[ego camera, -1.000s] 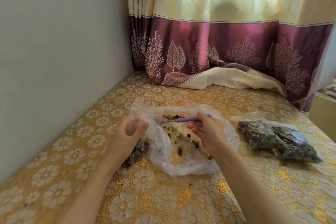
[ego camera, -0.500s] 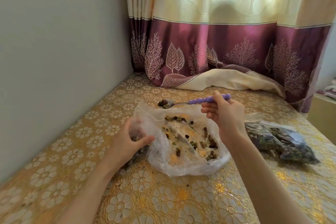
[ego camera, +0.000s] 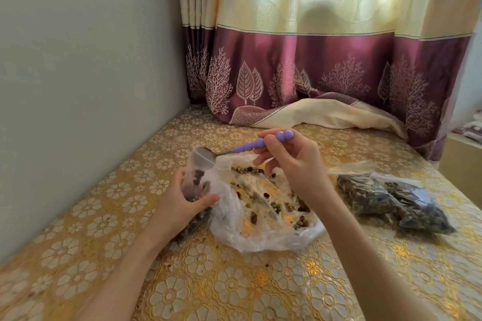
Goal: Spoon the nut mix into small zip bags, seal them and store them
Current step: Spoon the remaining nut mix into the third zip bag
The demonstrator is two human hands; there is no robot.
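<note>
Spoon (ego camera: pixel 208 154) has swung, seemingly tipping into small bag (ego camera: pixel 197 177).

I've swung the spoon (ego camera: pixel 208 154) left from over the big bag, and it's tipped into the small zip bag (ego camera: pixel 198 180) now. My left hand (ego camera: pixel 182 200) lifted that bag's mouth up to meet it.

Two hands: left hand (ego camera: pixel 182 203), right hand (ego camera: pixel 294 164). One spoon (ego camera: pixel 250 144) with purple handle. One small zip bag (ego camera: pixel 198 177), partly filled. One large open plastic bag (ego camera: pixel 260 216) with loose nut mix. Two filled bags at right: (ego camera: pixel 365 193) and (ego camera: pixel 417 206). One curtain (ego camera: pixel 313 60).
</note>
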